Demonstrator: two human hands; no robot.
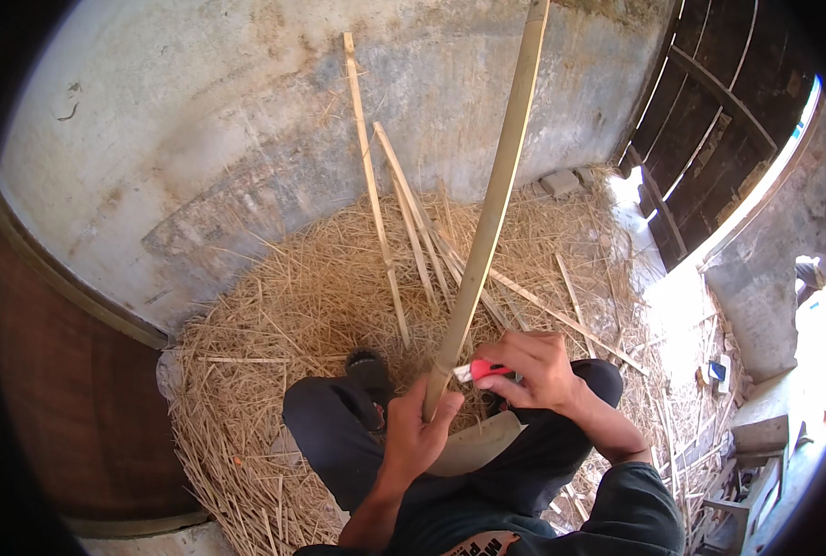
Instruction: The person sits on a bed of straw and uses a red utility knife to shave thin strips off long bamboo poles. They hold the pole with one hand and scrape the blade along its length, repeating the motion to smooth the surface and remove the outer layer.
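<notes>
A long bamboo strip (pixel 493 222) rises from my lap and leans slightly right, its top running out at the upper edge of the view. My left hand (pixel 413 428) is wrapped round its lower end. In my right hand (pixel 535 371) is a red utility knife (pixel 490 369), closed in the fingers. The knife's pale tip lies against the strip's right edge, or very near it, just above my left hand. Across my lap, beneath the strip, lies a pale curved sheet (pixel 481 445).
Several bamboo strips (pixel 372 185) lean on the stained wall (pixel 237 102) ahead. Shavings (pixel 274 334) cover the floor around my legs. A dark plank door (pixel 719 120) stands at the right, a brown panel (pixel 79 389) at the left. A small wooden stool (pixel 751 500) sits at the lower right.
</notes>
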